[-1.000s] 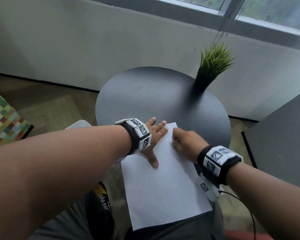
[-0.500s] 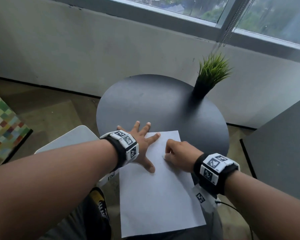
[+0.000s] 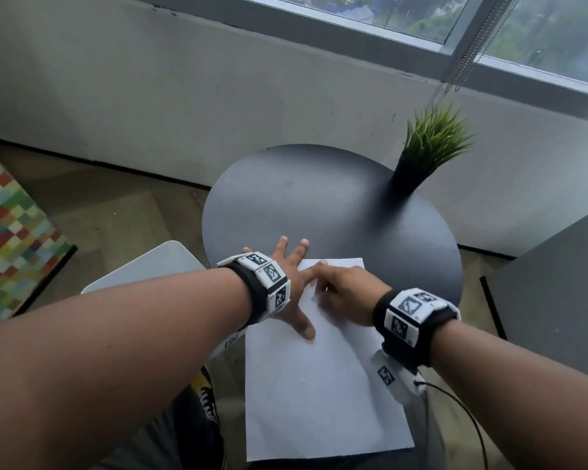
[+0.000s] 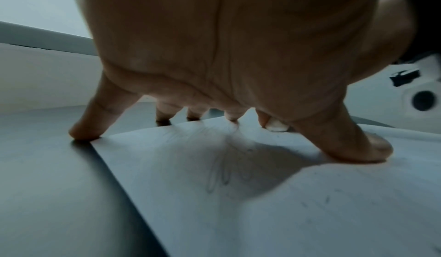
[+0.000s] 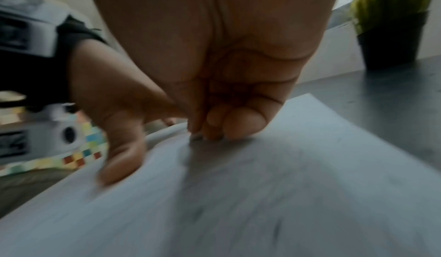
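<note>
A white paper sheet (image 3: 319,401) with faint pencil marks lies on the round dark table (image 3: 319,205), its near end hanging over the edge. My left hand (image 3: 286,276) is spread flat on its far left corner, thumb on the sheet and outer fingers on the table. In the left wrist view the paper (image 4: 286,204) sits under the spread left hand (image 4: 226,91). My right hand (image 3: 343,293) rests beside the left index finger. Its fingers (image 5: 238,123) are curled, tips bunched down on the paper (image 5: 262,204). A small grey bit shows under them; I cannot tell what it is.
A potted grass plant (image 3: 428,144) stands at the table's far right. A white seat (image 3: 150,266) is left of the table, a chequered cushion (image 3: 11,232) further left. A grey surface (image 3: 557,283) sits to the right, with a wall and window behind.
My right hand has slid left across the paper's far end until it meets the left index finger. The left hand's fingers have spread wider, reaching past the paper's edge.
</note>
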The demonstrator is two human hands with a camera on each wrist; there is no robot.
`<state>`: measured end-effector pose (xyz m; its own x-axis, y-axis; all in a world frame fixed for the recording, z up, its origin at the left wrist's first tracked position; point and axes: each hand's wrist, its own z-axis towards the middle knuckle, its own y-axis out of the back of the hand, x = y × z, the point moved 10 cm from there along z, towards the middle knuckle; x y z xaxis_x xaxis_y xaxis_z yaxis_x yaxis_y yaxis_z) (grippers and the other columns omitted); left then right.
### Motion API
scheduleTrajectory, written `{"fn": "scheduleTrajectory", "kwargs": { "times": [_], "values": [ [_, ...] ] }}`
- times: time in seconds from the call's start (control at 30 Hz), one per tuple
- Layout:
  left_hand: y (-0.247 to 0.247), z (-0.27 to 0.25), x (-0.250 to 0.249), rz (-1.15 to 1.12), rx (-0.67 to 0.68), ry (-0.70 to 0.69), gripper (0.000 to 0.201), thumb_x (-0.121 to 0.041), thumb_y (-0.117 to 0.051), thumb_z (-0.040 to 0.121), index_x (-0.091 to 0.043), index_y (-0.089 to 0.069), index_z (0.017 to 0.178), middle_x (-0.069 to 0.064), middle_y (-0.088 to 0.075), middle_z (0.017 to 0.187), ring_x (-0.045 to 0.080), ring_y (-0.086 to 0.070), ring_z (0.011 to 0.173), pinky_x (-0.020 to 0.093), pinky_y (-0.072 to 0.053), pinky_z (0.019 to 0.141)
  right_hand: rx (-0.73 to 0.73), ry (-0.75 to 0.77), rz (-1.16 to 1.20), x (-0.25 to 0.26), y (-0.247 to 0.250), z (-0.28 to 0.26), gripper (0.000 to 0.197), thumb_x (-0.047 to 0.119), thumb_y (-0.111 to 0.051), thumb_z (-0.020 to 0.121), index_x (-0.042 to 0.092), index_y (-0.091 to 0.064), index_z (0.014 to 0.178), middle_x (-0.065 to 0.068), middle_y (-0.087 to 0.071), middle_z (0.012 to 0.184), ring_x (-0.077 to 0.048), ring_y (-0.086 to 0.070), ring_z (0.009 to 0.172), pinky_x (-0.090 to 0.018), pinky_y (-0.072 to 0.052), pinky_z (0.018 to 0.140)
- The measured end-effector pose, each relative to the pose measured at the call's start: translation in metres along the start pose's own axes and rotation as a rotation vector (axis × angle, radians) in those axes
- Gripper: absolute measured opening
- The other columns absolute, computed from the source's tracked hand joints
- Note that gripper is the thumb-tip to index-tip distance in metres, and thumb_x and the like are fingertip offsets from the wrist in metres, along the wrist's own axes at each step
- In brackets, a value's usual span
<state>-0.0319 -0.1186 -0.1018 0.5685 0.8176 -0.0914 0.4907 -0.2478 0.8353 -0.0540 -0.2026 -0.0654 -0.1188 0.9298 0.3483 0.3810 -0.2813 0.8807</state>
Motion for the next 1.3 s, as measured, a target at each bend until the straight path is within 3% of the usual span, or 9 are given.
{"fn": "scheduleTrajectory", "kwargs": {
  "times": [0.13,0.27,0.43,0.63,0.8,0.87,0.97,1.13,1.3],
  "values": [
    [0.001,0.002,0.001,0.01,-0.008,0.006,0.139,-0.091,-0.07,0.053,-0.051,0.016,0.155,-0.007,0.029,0.166,0.037,0.021,0.153,0.085,-0.016,0.105,-0.159,-0.267,0.015,-0.044,0.029,0.018,0.012,0.029,-0.054,0.09,0.019,-0.057,0.096,-0.008,-0.066,0.101,-0.028,-0.06,0.095,-0.033,-0.049,0.079],
    [0.002,0.0,0.003,0.005,-0.014,0.011,0.135,-0.093,-0.069,0.05,-0.056,0.01,0.153,-0.004,0.029,0.166,0.036,0.024,0.153,0.088,-0.01,0.102,-0.071,-0.132,0.013,-0.008,0.0,0.012,0.012,0.027,-0.049,0.092,0.017,-0.054,0.093,-0.005,-0.065,0.098,-0.026,-0.059,0.093,-0.035,-0.05,0.079],
    [0.002,0.004,0.005,0.009,-0.004,0.03,0.139,-0.096,-0.067,0.047,-0.058,0.019,0.15,0.0,0.033,0.165,0.04,0.026,0.151,0.088,-0.005,0.101,-0.183,-0.303,0.032,-0.045,0.028,0.021,0.015,0.032,-0.052,0.088,0.018,-0.055,0.092,-0.008,-0.064,0.098,-0.03,-0.06,0.091,-0.037,-0.052,0.079],
    [-0.001,0.005,0.006,-0.033,0.014,0.014,0.139,-0.095,-0.068,0.047,-0.059,0.019,0.149,-0.002,0.038,0.162,0.04,0.03,0.15,0.089,-0.007,0.101,0.065,0.034,-0.016,0.009,-0.01,-0.005,0.003,0.026,-0.049,0.088,0.025,-0.052,0.089,-0.005,-0.064,0.09,-0.027,-0.057,0.081,-0.037,-0.051,0.074],
    [-0.007,0.009,0.008,-0.02,0.021,0.014,0.141,-0.096,-0.065,0.045,-0.058,0.025,0.146,-0.001,0.041,0.16,0.04,0.032,0.149,0.087,-0.006,0.1,-0.166,-0.216,-0.04,-0.046,0.023,0.014,0.009,0.033,-0.051,0.089,0.024,-0.051,0.091,-0.005,-0.063,0.092,-0.027,-0.059,0.082,-0.034,-0.051,0.073],
    [-0.007,0.009,0.007,-0.024,0.023,0.009,0.141,-0.096,-0.066,0.046,-0.058,0.024,0.147,-0.001,0.041,0.16,0.041,0.033,0.148,0.088,-0.004,0.099,-0.103,-0.11,-0.067,-0.023,0.005,0.008,0.013,0.029,-0.047,0.092,0.022,-0.05,0.102,-0.008,-0.064,0.095,-0.029,-0.058,0.082,-0.034,-0.048,0.07],
    [-0.007,0.01,0.007,-0.021,0.021,0.007,0.141,-0.096,-0.066,0.046,-0.058,0.024,0.148,0.0,0.042,0.16,0.042,0.034,0.147,0.088,-0.003,0.1,0.069,0.078,-0.052,0.014,-0.019,-0.01,0.008,0.024,-0.051,0.089,0.021,-0.053,0.096,-0.007,-0.066,0.092,-0.03,-0.06,0.083,-0.035,-0.05,0.07],
    [-0.009,0.009,0.008,-0.02,0.021,0.006,0.14,-0.095,-0.066,0.047,-0.057,0.025,0.147,-0.001,0.041,0.16,0.04,0.032,0.148,0.088,-0.005,0.101,-0.148,-0.244,-0.056,-0.046,0.022,0.012,0.012,0.034,-0.05,0.091,0.023,-0.05,0.095,-0.009,-0.062,0.097,-0.031,-0.061,0.088,-0.034,-0.05,0.075],
    [-0.008,0.009,0.006,-0.011,0.016,0.004,0.14,-0.096,-0.065,0.048,-0.057,0.023,0.149,0.0,0.042,0.16,0.041,0.033,0.148,0.089,-0.004,0.099,0.129,0.053,-0.085,0.018,-0.027,-0.012,0.019,0.024,-0.053,0.089,0.018,-0.056,0.107,-0.01,-0.067,0.1,-0.032,-0.061,0.092,-0.033,-0.05,0.074]
  ]
}}
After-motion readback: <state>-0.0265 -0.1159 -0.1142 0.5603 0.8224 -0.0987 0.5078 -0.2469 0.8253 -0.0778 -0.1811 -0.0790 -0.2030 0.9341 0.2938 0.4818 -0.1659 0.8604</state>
